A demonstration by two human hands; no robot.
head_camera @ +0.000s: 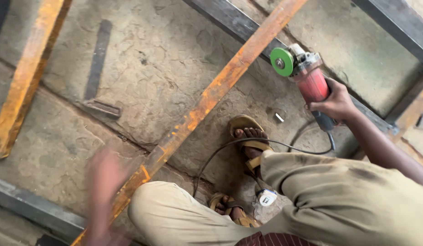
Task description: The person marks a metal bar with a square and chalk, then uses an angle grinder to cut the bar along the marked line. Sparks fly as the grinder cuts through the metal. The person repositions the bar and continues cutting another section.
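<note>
Wrapped tight around the red body of an angle grinder (pixel 307 77), the right hand (pixel 335 102) kept its grip closed on the rear of the tool, fingers curled over the casing and the wrist bent, the forearm reaching out over the person's right knee. That grinder sat up at the right, its flat green disc (pixel 282 61) turned toward the camera and lying just beside a long rusty steel bar (pixel 207 98) that ran diagonally across the floor. A black cord (pixel 248 141) trailed from the tool's tail in a loose curve past a sandalled foot (pixel 248 136). The left hand (pixel 104 182) was a smear of blur at the lower left, near the bar's low end; whether its grip was spread or closed could not be told. The bar's surface was flaky orange with dark patches. Khaki trousers (pixel 339 200), creased and smudged, covered the bent knees. Between the feet lay a small white tape measure (pixel 267 197). Beneath everything was a cracked, rough concrete floor (pixel 157 59), with a second rusty bar (pixel 25 77) at far left and grey steel sections (pixel 29 207) along the edges.
</note>
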